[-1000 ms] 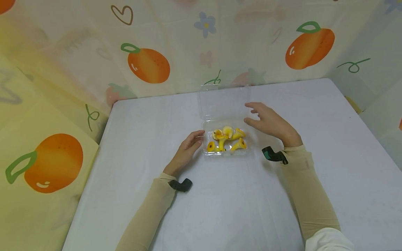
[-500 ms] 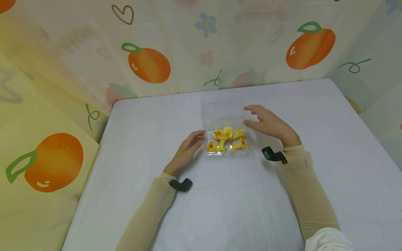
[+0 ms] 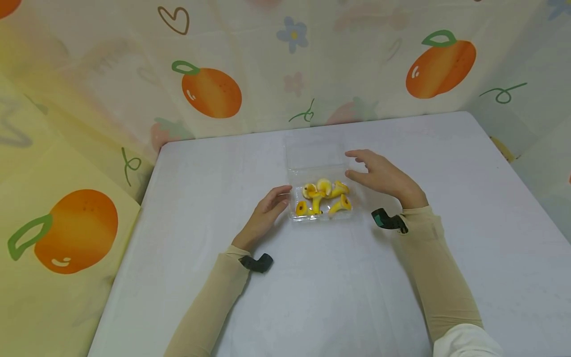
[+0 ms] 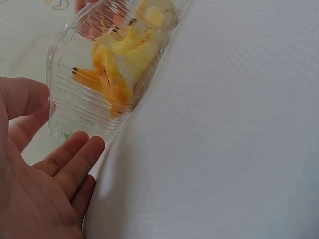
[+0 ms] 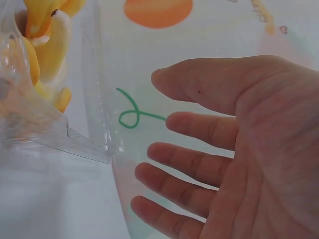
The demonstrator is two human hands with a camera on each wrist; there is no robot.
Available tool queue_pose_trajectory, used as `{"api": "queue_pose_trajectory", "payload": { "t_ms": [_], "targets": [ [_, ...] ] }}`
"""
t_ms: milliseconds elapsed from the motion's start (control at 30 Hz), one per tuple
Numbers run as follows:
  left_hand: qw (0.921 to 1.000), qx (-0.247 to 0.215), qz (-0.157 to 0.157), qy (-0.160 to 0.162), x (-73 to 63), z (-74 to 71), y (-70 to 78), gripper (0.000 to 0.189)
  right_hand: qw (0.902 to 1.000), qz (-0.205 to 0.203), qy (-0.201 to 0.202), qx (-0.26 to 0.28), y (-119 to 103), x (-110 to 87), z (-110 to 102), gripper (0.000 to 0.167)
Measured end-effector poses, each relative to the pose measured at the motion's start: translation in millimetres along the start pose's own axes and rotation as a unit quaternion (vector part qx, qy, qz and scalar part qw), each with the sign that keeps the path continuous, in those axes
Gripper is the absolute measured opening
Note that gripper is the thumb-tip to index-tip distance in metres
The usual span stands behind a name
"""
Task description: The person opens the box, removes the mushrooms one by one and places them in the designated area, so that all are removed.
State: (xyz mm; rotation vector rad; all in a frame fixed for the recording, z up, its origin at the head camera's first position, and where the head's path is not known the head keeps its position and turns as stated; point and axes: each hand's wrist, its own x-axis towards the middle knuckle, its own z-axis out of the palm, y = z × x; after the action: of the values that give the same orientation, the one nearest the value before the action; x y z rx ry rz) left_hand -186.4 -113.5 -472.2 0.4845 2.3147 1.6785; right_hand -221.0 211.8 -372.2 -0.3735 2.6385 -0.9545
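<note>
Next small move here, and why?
Probably bring the right hand to the nearest yellow piece: the clear lid is open, that hand looks empty beside the box, and the left hand is at the opposite side.
</note>
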Motion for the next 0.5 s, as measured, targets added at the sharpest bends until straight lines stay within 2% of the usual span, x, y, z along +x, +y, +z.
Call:
{"api": "queue_pose_trajectory", "payload": {
  "t_ms": [500],
  "targets": [
    [1.0, 0.002, -0.002, 0.0, 0.1, 0.2, -0.7, 0.043, 0.9992, -0.035, 0.019, 0.002, -6.0, -1.5, 2.2, 0.057]
  ]
}}
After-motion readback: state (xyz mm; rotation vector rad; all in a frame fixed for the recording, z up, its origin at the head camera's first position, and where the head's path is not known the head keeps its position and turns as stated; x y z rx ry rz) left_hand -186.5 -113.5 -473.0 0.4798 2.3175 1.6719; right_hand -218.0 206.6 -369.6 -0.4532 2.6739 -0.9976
